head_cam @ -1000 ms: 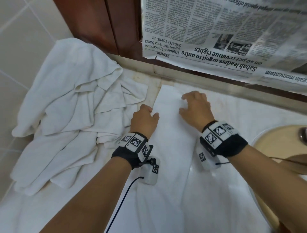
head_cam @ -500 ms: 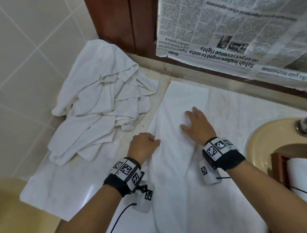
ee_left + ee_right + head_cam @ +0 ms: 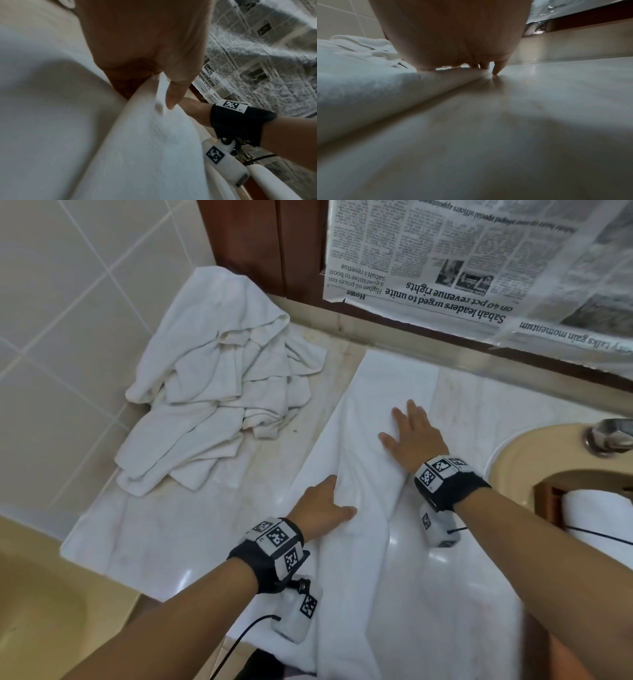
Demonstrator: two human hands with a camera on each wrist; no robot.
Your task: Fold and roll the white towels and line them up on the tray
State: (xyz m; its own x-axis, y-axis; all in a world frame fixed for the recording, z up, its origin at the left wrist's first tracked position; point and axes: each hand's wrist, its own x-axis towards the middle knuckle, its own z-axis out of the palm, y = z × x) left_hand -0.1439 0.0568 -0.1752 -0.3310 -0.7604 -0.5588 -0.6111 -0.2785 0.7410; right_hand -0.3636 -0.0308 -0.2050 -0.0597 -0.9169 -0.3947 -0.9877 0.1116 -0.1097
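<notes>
A long folded white towel [image 3: 373, 460] lies lengthwise on the marble counter [image 3: 191, 522]. My left hand [image 3: 320, 506] holds its left edge, thumb on top and fingers hidden under the cloth. The left wrist view shows that thumb [image 3: 175, 92] pressed into the raised fold of the towel [image 3: 145, 142]. My right hand [image 3: 411, 436] lies flat on the towel farther up, fingers straight and spread. In the right wrist view the right hand's [image 3: 453, 33] fingertips [image 3: 495, 71] reach the towel's [image 3: 368, 89] right edge. A brown tray [image 3: 548, 498] with a rolled towel [image 3: 596, 515] sits in the sink.
A heap of crumpled white towels [image 3: 219, 385] lies at the counter's back left against the tiled wall. A beige sink [image 3: 517, 453] with a tap [image 3: 609, 436] is on the right. Newspaper [image 3: 479, 261] hangs over the back wall. The counter's front left edge [image 3: 102, 570] is near.
Both hands have slid toward me along the towel. The right hand's curled fingers have flattened out. The left hand's thumb now lies on top of the cloth.
</notes>
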